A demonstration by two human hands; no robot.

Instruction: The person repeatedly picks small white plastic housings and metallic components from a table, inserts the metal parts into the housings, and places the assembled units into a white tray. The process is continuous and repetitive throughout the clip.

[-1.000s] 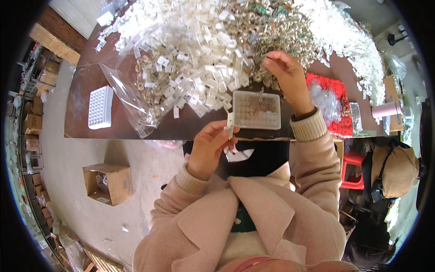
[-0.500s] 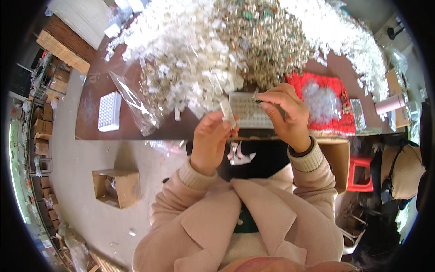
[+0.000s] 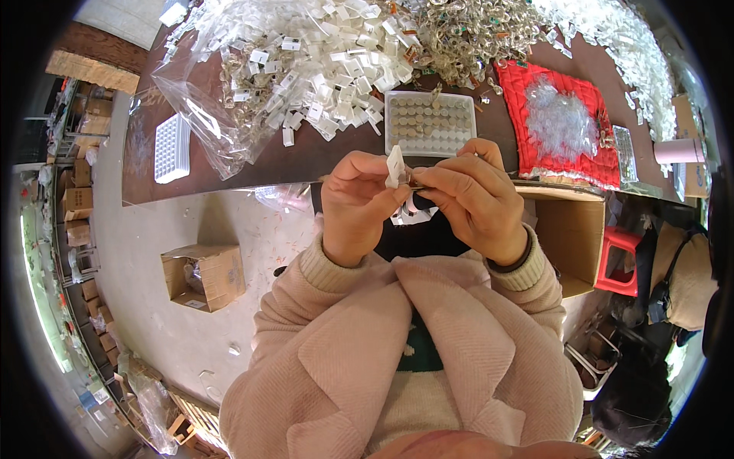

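1. The left hand [image 3: 358, 203] is raised in front of the chest, its grip pinched shut on one small white plastic piece [image 3: 394, 166] that stands upright between thumb and fingers.
2. The right hand [image 3: 468, 195] meets it from the other side; its fingertips are closed on one tiny dark part [image 3: 414, 182] that touches the white piece's lower edge.
3. Both hands are held above the near edge of the brown worktop [image 3: 302, 161], just in front of one white tray [image 3: 430, 122] whose many small pockets hold greyish parts.
4. A second white tray [image 3: 172, 148], with empty pockets, lies well apart at the worktop's left end.
5. One clear plastic bag [image 3: 200, 115] spreads open between the two trays, under a large heap of white pieces [image 3: 306, 53], too many to count.
6. One red cloth [image 3: 569, 122] lies to the right of the filled tray, bearing a clump of clear bits.
7. On the floor stand one open cardboard box [image 3: 202, 275] on the left and one red stool [image 3: 621, 260] on the right.
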